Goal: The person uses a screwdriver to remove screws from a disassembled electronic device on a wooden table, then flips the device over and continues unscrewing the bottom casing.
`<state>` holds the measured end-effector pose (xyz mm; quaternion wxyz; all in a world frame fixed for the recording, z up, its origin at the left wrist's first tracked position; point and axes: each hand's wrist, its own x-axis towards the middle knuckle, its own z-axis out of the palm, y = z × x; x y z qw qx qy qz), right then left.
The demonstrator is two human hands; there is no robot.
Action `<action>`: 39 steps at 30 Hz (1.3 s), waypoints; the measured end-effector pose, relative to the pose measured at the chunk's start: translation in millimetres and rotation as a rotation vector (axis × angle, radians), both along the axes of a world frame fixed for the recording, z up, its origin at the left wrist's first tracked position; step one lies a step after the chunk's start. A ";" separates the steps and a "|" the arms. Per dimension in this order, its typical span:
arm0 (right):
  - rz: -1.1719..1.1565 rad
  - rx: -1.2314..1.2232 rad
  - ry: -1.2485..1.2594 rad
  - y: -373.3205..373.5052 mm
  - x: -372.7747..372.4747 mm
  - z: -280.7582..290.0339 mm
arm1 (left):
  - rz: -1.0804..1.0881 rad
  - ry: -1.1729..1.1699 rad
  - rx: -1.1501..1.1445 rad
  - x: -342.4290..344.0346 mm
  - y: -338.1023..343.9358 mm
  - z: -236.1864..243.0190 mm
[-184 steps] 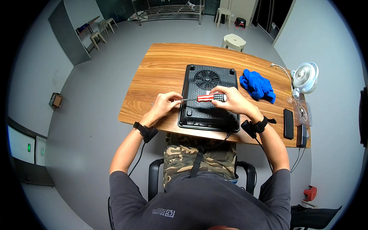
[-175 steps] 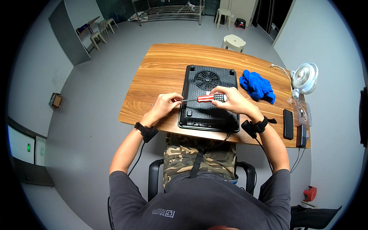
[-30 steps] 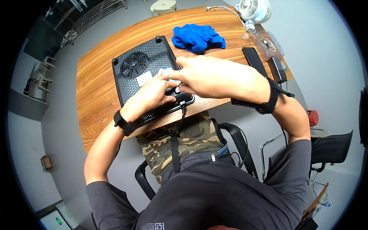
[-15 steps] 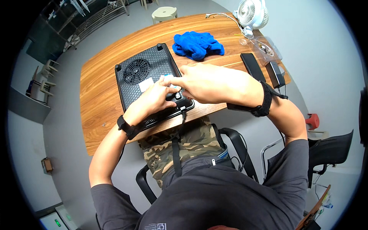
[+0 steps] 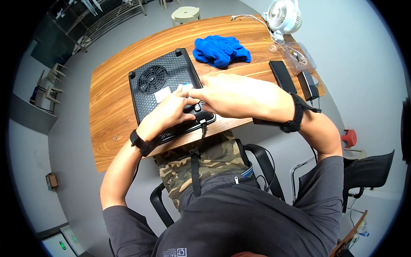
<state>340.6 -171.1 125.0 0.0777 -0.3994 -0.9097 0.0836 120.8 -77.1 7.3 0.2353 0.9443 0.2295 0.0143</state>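
Observation:
A black induction cooker (image 5: 141,100) lies upside down on the wooden table, its round fan grille and textured underside facing up. My left hand (image 5: 169,112) rests on its near part, thumb and fingers spread beside a round silver piece (image 5: 197,107). Against those fingertips, my right hand (image 5: 222,95) is closed at the near right corner; what it pinches is hidden behind its fingers. Something small, blue and white (image 5: 187,86) shows between the hands, too covered to name. A black cord (image 5: 203,130) leaves the cooker's near edge.
A blue cloth (image 5: 220,51) lies crumpled beyond the cooker. To the right are a black phone-like slab (image 5: 282,76), a black box (image 5: 308,85), a clear plastic tray (image 5: 302,58) and a white fan (image 5: 282,19). Tiny screw-like bits (image 5: 115,137) lie at the table's left.
The view has shifted slightly. My right hand has moved a little at the cooker's corner, while my left hand stays in nearly the same place.

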 end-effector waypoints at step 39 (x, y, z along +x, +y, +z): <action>-0.152 0.034 -0.073 -3.1 -0.7 -10.1 | 0.018 0.022 0.043 3.8 -9.7 13.9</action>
